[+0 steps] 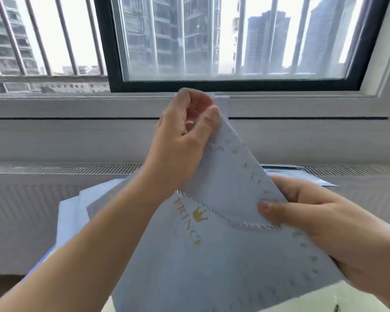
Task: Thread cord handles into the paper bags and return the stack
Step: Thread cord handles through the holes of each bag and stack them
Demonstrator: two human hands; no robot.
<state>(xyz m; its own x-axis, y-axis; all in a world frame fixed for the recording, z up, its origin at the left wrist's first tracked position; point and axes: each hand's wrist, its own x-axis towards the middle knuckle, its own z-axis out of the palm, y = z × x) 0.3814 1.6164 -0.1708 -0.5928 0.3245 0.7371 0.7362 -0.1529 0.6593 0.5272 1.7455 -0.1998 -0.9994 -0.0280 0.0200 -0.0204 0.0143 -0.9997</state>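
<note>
I hold a flat pale blue paper bag point(212, 255) with gold lettering and a gold crown, tilted up in front of me. My left hand point(182, 140) pinches its upper corner between thumb and fingers. My right hand point(320, 221) grips the bag's right edge, thumb on the front. A twisted white cord handle point(239, 224) curves across the bag's face from near my left wrist to my right thumb. Its ends are hidden under my hands.
More pale blue and white bags point(77, 212) lie stacked behind and below the held bag, on the sill by a white radiator point(32, 210). A barred window point(212, 41) fills the background. A pale green surface point(291, 298) shows at the bottom right.
</note>
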